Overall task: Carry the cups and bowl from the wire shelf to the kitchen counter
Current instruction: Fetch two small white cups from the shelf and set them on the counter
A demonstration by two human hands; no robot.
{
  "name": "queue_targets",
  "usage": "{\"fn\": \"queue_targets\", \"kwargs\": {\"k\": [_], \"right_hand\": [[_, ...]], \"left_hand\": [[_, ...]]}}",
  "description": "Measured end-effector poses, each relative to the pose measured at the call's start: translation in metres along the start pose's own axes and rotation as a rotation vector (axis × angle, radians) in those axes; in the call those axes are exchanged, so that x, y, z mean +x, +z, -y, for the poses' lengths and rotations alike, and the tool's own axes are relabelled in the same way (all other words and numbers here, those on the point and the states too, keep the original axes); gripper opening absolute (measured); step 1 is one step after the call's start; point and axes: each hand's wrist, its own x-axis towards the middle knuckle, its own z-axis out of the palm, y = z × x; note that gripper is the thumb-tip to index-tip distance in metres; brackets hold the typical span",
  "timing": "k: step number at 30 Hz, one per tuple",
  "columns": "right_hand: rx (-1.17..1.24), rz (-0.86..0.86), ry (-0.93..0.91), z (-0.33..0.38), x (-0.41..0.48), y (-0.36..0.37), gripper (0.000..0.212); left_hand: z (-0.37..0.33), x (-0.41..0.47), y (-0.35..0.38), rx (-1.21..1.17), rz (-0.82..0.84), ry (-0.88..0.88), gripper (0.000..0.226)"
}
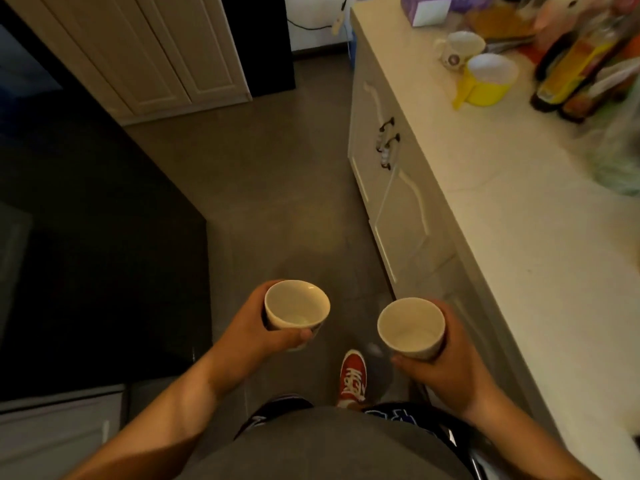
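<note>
My left hand [258, 327] grips a small cream bowl [296, 308], upright and empty, held over the grey floor. My right hand [440, 362] grips a cream cup [410, 328], also upright and empty, just left of the counter's cabinet front. The pale kitchen counter [502, 209] runs along the right side. The wire shelf is out of view.
At the counter's far end stand a white mug [459, 50] and a yellow pot [488, 79], with bottles [581, 64], a plastic bag [620, 150] and a purple box [426, 6] beyond. A dark appliance [86, 237] fills the left. Cream cabinets [156, 53] stand ahead. My red shoe [353, 377] is on the floor.
</note>
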Motion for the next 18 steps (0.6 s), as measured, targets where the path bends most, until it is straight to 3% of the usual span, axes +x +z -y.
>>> {"fn": "queue_targets", "kwargs": {"k": [9, 18], "right_hand": [[-0.047, 0.153, -0.166, 0.052, 0.166, 0.021, 0.087], [0.004, 0.080, -0.065, 0.092, 0.300, 0.062, 0.084]], "left_hand": [[-0.028, 0.071, -0.051, -0.009, -0.163, -0.043, 0.083], [-0.049, 0.201, -0.142, -0.043, -0.103, -0.044, 0.073]]}}
